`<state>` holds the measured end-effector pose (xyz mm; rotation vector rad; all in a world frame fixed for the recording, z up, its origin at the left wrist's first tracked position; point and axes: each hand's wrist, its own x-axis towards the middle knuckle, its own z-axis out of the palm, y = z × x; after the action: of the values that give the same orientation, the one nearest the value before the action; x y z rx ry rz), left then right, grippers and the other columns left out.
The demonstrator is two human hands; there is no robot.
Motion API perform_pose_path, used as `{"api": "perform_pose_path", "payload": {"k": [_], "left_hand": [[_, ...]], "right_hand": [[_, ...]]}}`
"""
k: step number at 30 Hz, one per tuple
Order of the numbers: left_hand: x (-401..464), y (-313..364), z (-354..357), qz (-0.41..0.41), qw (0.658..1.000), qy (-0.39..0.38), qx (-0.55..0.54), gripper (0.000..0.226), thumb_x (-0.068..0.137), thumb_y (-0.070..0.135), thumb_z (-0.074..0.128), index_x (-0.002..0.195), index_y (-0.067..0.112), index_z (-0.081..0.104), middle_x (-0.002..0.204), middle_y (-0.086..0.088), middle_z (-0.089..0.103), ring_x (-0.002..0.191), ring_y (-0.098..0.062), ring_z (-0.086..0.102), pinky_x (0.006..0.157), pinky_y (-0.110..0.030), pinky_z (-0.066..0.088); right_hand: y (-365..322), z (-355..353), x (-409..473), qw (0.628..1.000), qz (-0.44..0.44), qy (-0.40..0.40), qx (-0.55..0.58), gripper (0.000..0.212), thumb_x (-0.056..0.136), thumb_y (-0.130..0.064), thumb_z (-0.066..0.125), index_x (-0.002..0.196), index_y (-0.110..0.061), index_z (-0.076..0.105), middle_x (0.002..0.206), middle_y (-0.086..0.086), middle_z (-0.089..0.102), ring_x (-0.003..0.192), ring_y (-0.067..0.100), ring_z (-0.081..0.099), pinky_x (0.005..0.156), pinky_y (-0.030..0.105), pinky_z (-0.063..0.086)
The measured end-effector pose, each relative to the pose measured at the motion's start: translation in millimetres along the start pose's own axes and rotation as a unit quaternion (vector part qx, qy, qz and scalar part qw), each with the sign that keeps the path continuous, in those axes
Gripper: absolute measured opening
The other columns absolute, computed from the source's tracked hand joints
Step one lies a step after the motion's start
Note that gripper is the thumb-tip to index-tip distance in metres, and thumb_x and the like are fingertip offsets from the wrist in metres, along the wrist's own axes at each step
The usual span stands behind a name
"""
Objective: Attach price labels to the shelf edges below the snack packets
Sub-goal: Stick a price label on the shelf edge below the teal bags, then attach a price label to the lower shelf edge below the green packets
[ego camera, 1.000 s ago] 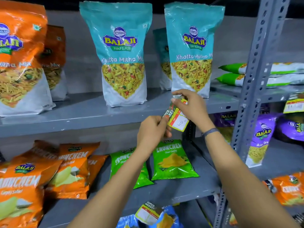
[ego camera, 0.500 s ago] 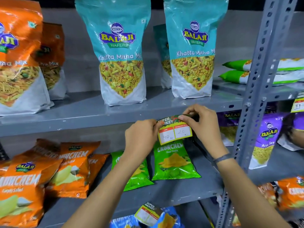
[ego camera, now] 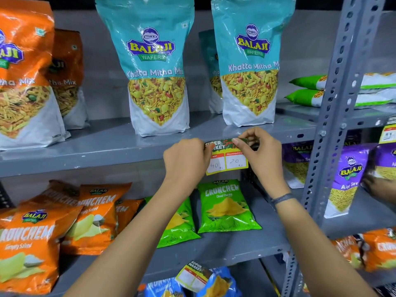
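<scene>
A: How should the label (ego camera: 226, 156) be fixed?

B: It is held at the shelf edge (ego camera: 107, 161) under the right teal packet (ego camera: 249, 67), its top corners pinched by the left hand (ego camera: 186, 159) and right hand (ego camera: 260, 150). It should be levelled, then pressed flat.

A: What can be read?

B: "SUPER MARKET", "MRP 40", "Discounted Price 20"; on the packet, "BALAJI WAFERS, Khatta Mitha Mix".

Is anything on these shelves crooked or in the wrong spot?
A loose price label lies tilted on the blue packets at the bottom, not on a shelf edge. The label in both hands hangs slightly askew.
</scene>
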<state>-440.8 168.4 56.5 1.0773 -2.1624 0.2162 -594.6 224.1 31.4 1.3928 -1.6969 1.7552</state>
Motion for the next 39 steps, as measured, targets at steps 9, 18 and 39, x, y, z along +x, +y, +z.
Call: {"api": "perform_pose_path", "payload": {"k": [9,18,39], "left_hand": [[18,20,-5,-0.033,0.997,0.003,0.064,0.053,0.085,0.061,0.054,0.091,0.009,0.065,0.098,-0.012,0.069,0.092,-0.033,0.067,0.05,-0.026,0.028],[-22,-3,15,-0.071,0.997,0.035,0.012,0.064,0.082,0.072,0.044,0.08,0.012,0.067,0.09,-0.017,0.071,0.091,-0.038,0.066,0.059,-0.033,0.037],[-179,-99,207,0.022,0.925,-0.374,0.059,0.036,0.096,0.042,0.047,0.103,0.011,0.064,0.112,-0.014,0.064,0.11,-0.032,0.056,0.079,-0.04,0.051]], "right_hand": [[1,4,-3,1.0,-0.013,0.022,-0.011,0.013,0.077,-0.022,0.074,0.079,-0.016,0.063,0.064,-0.017,0.052,0.063,0.014,0.051,0.062,0.016,0.042],[19,7,-49,0.995,0.039,0.077,0.047,0.032,0.081,-0.03,0.069,0.104,-0.019,0.05,0.071,0.003,0.06,0.065,0.02,0.06,0.064,0.03,0.048],[99,108,-319,0.702,0.639,-0.144,0.279,0.003,0.096,-0.024,0.05,0.097,-0.023,0.052,0.081,0.003,0.053,0.068,0.01,0.045,0.058,0.024,0.033]]}}
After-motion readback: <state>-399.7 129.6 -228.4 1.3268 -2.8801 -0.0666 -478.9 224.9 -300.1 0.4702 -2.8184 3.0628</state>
